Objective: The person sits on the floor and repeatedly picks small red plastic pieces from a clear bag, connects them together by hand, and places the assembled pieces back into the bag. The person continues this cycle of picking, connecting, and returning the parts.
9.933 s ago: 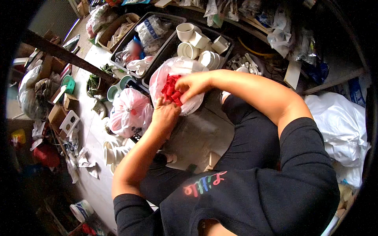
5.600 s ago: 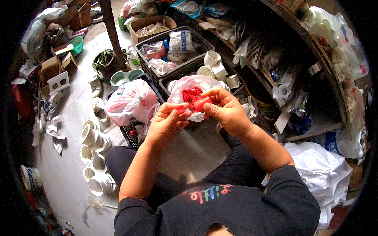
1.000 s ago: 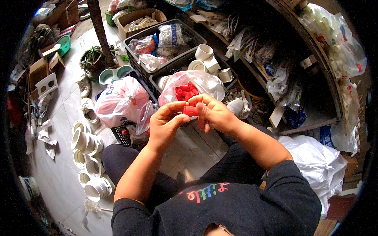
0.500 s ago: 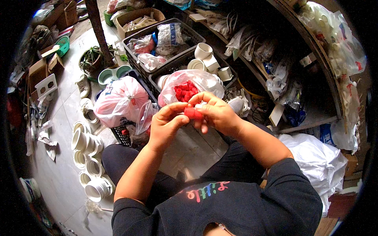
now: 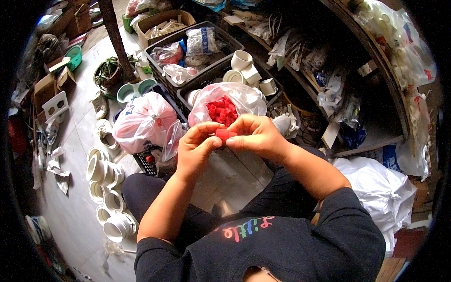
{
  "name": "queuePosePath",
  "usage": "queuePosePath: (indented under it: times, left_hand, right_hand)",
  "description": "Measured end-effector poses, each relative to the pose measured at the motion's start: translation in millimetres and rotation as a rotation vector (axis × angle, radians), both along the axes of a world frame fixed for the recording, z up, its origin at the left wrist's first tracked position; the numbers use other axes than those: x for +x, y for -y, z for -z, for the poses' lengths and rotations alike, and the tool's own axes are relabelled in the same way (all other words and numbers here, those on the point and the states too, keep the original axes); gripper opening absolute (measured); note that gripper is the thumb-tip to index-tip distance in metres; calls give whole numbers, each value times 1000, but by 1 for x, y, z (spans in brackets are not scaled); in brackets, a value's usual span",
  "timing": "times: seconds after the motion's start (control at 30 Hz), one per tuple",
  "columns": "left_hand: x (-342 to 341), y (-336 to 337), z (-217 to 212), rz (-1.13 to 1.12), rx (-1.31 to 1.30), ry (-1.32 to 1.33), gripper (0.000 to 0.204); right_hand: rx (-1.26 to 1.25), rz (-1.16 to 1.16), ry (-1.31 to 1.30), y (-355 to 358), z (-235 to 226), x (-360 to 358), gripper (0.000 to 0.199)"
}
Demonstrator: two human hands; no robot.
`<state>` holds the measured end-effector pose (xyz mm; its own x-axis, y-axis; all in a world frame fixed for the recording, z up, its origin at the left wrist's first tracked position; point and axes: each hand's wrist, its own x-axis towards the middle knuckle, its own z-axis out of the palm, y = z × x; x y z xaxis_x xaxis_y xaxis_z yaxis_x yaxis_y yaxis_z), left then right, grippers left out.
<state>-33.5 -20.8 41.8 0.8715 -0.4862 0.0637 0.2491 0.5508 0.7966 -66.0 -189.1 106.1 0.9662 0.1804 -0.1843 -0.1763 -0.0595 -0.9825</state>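
A small red plastic pipe fitting (image 5: 226,135) lies level between my two hands. My left hand (image 5: 194,150) pinches its left end with thumb and fingers. At its right end, my right hand (image 5: 263,138) grips it, the thumb along the near side and the fingers curled behind. Just beyond my hands, an open clear plastic bag (image 5: 199,99) holds many more red fittings (image 5: 221,110). To its left sits a tied translucent bag (image 5: 140,123) with reddish contents, resting on a dark crate. Fingertips hide part of the held fitting.
Black crates (image 5: 149,50) beyond the bag hold packets and white pipe fittings (image 5: 241,59). More white pipe fittings (image 5: 117,226) line the floor at left. A shelf (image 5: 371,149) with bagged parts stands at right, near a white sack (image 5: 376,195). A potted plant (image 5: 107,75) stands far left.
The right thumb has come onto the near side of the red fitting and its fingers have drawn in. The fitting has turned and shifted slightly left; the left hand has barely moved.
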Motion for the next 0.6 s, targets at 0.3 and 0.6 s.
queuePosePath:
  times: [0.3, 0.6]
  left_hand:
    - [50, -18, 22, -211, 204, 154, 23]
    - [112, -81, 142, 208, 1485, 300, 26]
  right_hand:
    - [-418, 2, 148, 28, 5, 20, 18]
    - [-1042, -205, 325, 81, 98, 86, 22]
